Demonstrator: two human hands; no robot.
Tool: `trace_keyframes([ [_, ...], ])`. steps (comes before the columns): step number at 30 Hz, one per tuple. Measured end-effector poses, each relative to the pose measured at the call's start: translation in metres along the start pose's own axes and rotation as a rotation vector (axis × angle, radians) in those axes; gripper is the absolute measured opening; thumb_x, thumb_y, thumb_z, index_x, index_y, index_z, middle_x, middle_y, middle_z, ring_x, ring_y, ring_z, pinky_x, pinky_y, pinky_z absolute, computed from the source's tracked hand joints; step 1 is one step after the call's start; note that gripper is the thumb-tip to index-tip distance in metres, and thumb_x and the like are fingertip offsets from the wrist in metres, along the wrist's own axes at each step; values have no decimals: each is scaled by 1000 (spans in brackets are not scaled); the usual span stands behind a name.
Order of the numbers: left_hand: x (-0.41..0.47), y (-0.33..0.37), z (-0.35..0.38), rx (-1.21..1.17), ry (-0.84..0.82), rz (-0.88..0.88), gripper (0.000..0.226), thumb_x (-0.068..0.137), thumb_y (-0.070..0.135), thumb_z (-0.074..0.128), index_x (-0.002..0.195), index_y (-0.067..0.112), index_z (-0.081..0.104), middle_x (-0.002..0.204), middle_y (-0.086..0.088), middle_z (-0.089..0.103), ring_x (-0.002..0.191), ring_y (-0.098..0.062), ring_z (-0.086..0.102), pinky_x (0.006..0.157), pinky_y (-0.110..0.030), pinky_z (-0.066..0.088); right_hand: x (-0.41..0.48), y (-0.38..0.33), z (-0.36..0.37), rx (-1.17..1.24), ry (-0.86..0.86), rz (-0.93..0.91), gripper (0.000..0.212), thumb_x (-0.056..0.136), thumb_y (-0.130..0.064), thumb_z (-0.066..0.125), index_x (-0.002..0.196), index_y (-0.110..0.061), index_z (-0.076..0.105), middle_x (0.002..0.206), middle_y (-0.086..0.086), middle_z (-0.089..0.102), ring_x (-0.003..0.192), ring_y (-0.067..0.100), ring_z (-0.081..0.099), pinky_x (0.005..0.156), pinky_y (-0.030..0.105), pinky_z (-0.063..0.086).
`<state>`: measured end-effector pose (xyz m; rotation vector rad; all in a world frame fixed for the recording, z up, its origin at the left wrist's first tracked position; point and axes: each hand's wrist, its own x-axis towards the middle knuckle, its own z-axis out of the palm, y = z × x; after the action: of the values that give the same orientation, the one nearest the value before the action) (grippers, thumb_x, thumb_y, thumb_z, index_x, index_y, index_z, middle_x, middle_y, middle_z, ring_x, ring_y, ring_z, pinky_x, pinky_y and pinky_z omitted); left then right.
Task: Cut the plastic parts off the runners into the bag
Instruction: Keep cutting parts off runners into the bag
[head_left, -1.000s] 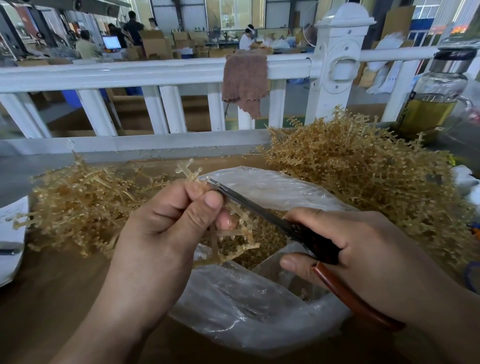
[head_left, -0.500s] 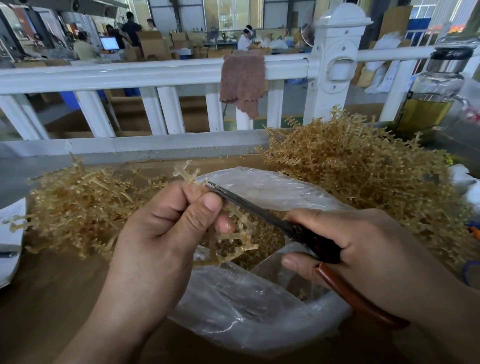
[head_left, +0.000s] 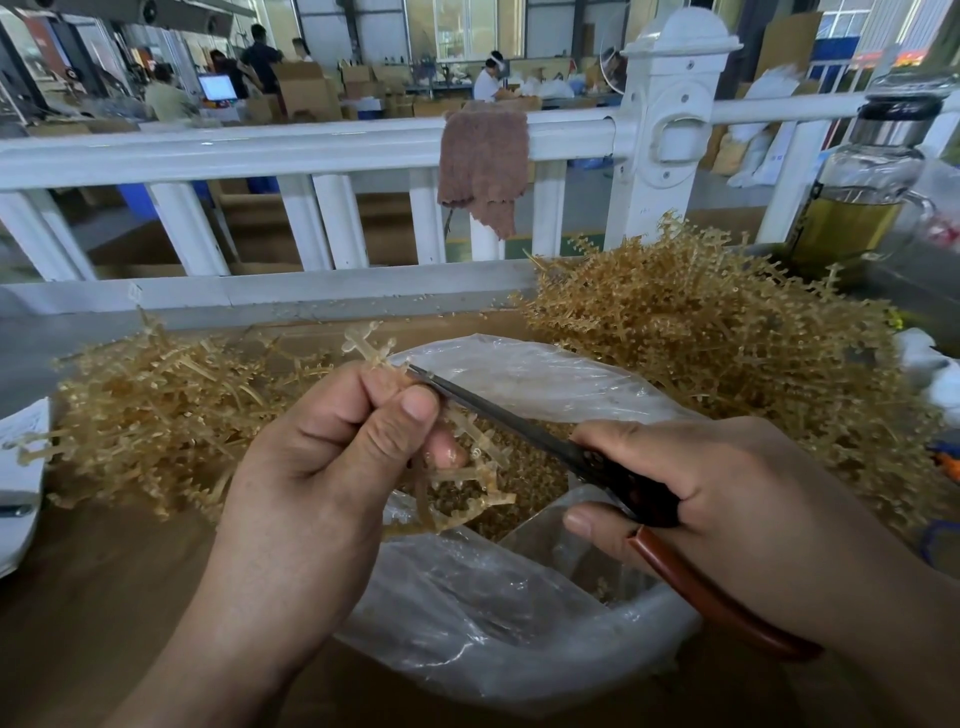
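Note:
My left hand (head_left: 332, 467) pinches a tan plastic runner (head_left: 467, 483) over the open mouth of a clear plastic bag (head_left: 493, 623). Small tan cut parts (head_left: 524, 499) lie inside the bag. My right hand (head_left: 701, 499) grips the brown handles of a pair of scissors (head_left: 519, 426). The dark blades point up and left, and their tip sits against the runner just above my left thumb. Part of the runner is hidden behind my left fingers.
A heap of tan runners (head_left: 717, 343) lies at the right, another heap (head_left: 156, 410) at the left. A white railing (head_left: 311, 150) with a brown cloth (head_left: 483, 166) runs behind. A glass jar of yellow liquid (head_left: 857, 197) stands far right. White paper (head_left: 21, 467) lies at the left edge.
The scissor tip has crept a little up and left along the runner. Both hands keep the same grips.

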<state>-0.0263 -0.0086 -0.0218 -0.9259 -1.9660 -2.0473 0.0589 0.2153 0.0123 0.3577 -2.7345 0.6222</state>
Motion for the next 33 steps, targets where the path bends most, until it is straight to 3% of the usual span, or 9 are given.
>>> trace_keyframes([
  [5,0,0,0,-32,6,-20,26,92,51,66,79,29,69,76,2,67,76,-17,64,72,-24,55,0,-4,2,-5,31,-3,45,82,-62,48,111,-31,63,67,-15,63,62,1,61,53,23,47],
  [9,0,-1,0,-40,21,-24,25,94,45,64,78,26,68,74,1,68,73,-14,66,69,-19,53,0,-4,2,-12,15,-12,45,83,-61,47,107,-29,67,64,-15,60,60,2,59,54,22,46],
  [18,0,-2,-1,-65,21,-43,25,93,43,65,76,24,68,73,0,68,72,-14,65,69,-19,54,-1,2,4,44,-41,40,52,77,-74,46,114,-38,53,82,-17,62,73,0,60,69,23,47],
  [25,0,-3,-1,-71,12,-52,25,92,45,66,78,24,68,74,0,68,73,-14,66,69,-21,55,0,3,4,68,-72,43,49,78,-74,47,112,-39,55,75,-12,61,68,4,60,60,25,46],
  [33,0,-2,-1,-58,9,-63,31,91,52,67,79,24,69,74,1,68,73,-16,65,71,-26,57,-1,3,4,57,-62,54,52,76,-75,47,115,-41,51,80,-13,64,73,3,61,64,27,47],
])
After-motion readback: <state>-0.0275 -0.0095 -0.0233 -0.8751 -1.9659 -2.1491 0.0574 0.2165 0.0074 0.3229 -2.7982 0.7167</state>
